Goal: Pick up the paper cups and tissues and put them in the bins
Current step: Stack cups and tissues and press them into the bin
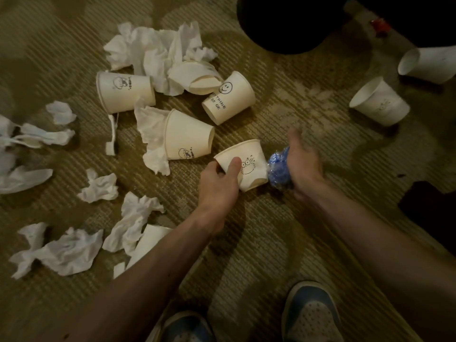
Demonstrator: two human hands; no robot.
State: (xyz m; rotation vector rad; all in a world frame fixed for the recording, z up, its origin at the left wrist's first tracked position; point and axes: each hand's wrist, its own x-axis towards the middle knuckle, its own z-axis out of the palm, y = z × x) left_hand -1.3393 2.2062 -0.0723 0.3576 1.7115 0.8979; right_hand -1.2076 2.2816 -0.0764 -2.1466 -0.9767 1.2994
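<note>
In the head view, the left hand [218, 183] grips a face-print cup [249, 164] that is tilted with its rim away from the person, thumb pressed across the cup's wall and the other fingers curled round its near side. The right hand [304, 164], blurred, closes round a blue bundle [280, 169], perhaps crumpled plastic, which touches the cup's side near the base. Both hands are low over the striped carpet [271, 243]. Just beyond the held cup lie a tipped cup [188, 138] with tissue at its mouth, a smiley cup [229, 97] and a far-left cup [125, 91], all on their sides, with a crushed cup [197, 77] against a tissue heap [158, 50]. Two plain cups [380, 101] lie well apart from these on the right. Loose tissues [66, 250] are scattered across the left and lower left, and a flattened cup [150, 240] shows partly beneath the left forearm. A dark round bin [288, 23] sits at the top edge, beyond the cups, and two blue shoes [313, 314] show at the bottom edge.
</note>
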